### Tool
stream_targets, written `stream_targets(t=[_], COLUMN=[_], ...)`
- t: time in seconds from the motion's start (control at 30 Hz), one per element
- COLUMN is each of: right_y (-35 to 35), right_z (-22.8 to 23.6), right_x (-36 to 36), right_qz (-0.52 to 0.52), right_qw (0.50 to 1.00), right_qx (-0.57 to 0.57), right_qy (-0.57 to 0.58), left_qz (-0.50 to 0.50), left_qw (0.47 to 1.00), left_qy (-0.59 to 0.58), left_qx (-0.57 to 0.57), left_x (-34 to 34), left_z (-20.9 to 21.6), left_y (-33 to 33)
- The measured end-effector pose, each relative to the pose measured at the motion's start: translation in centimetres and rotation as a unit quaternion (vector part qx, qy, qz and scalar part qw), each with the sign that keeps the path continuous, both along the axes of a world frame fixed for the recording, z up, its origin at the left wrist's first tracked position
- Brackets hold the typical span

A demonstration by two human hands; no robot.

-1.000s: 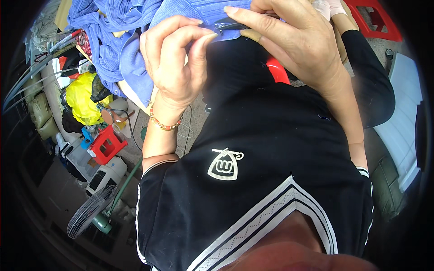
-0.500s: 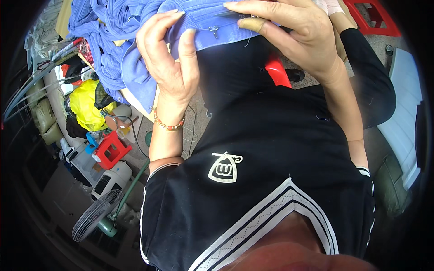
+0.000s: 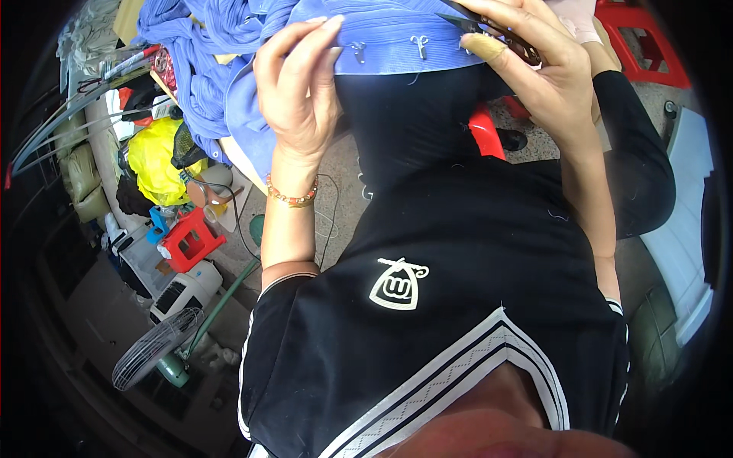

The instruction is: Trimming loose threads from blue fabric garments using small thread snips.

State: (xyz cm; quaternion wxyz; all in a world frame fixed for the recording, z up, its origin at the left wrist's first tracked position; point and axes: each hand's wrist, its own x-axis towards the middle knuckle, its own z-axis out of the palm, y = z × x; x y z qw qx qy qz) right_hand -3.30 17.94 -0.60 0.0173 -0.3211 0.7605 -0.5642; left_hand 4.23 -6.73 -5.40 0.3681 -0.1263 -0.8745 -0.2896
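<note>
A blue ribbed knit garment [image 3: 405, 62] is spread in front of me, its lower edge toward me. Several small silver metal pieces [image 3: 418, 47] are spaced along that edge. My right hand [image 3: 546, 72] grips black thread snips [image 3: 508, 38], their dark pointed blade lying over the cloth near its edge. A yellowish cover wraps the tip of one right finger. My left hand [image 3: 299, 103], with a beaded bracelet on the wrist, lies against the garment left of the metal pieces. Its thumb and fingers are bent but apart, with both tips showing on top.
More blue knitwear [image 3: 210, 84] is heaped at the left. Beyond it are a yellow bag [image 3: 156, 160], a red stool [image 3: 191, 240] and a standing fan [image 3: 156, 347]. Another red stool [image 3: 649, 38] is at the far right, near a pale blue panel [image 3: 676, 214].
My right hand has moved right, uncovering more metal pieces and showing more of the snips. The left fingertips have come closer to the thumb. The whole view has shifted slightly.
</note>
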Motion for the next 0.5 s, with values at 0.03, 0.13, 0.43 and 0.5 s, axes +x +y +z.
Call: stream_targets(t=[0.03,0.13,0.43,0.5], right_y=[-0.1,-0.4,-1.3,-1.7], right_z=[0.1,0.5,4.1,4.9], right_x=[0.0,-0.1,-0.5,-0.4], right_qz=[0.003,0.016,0.075,0.092], right_qw=[1.0,1.0,0.976,0.97], right_qx=[-0.001,0.003,0.151,0.176], right_qy=[0.0,0.024,0.138,0.138], left_qz=[0.003,-0.014,0.008,0.012], left_qw=[1.0,0.999,0.984,0.983], left_qy=[0.0,0.008,0.042,0.044], left_qx=[-0.001,-0.04,-0.174,-0.18], left_x=[0.0,-0.4,0.4,0.8], left_z=[0.2,1.0,2.6,2.7], left_y=[-0.2,-1.2,-1.5,-1.4])
